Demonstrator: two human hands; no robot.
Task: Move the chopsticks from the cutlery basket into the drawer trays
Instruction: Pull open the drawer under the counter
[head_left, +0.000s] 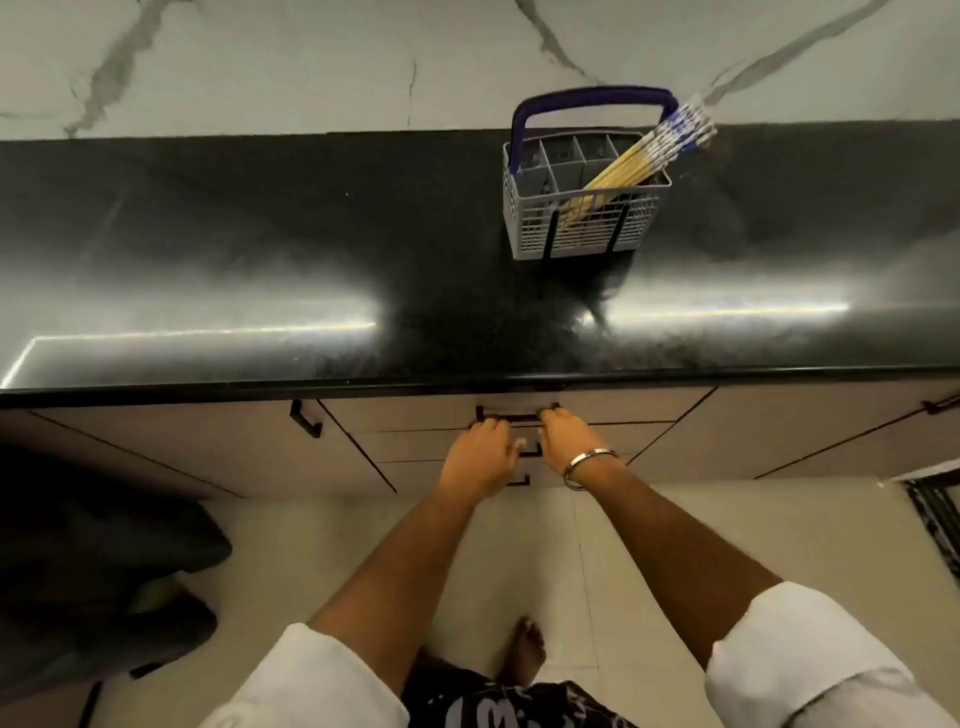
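Note:
A grey cutlery basket (582, 228) with a blue handle stands on the black countertop, toward the back right. A bundle of yellow chopsticks (639, 161) with blue-and-white patterned tops leans out of its right compartment. Below the counter edge, the top drawer (415, 413) of a beige drawer stack is shut. Its black bar handle (511, 415) sits between my hands. My left hand (480, 452) curls its fingers at the handle's left end, and my right hand (563, 434), with a metal bangle on the wrist, curls at the right end. The drawer trays are hidden.
The glossy black countertop (260, 291) runs the full width, backed by a white marble wall. More cabinet doors with black handles (306, 418) flank the drawers. A dark object (104, 561) lies on the tiled floor at left. My bare foot (524, 649) stands below.

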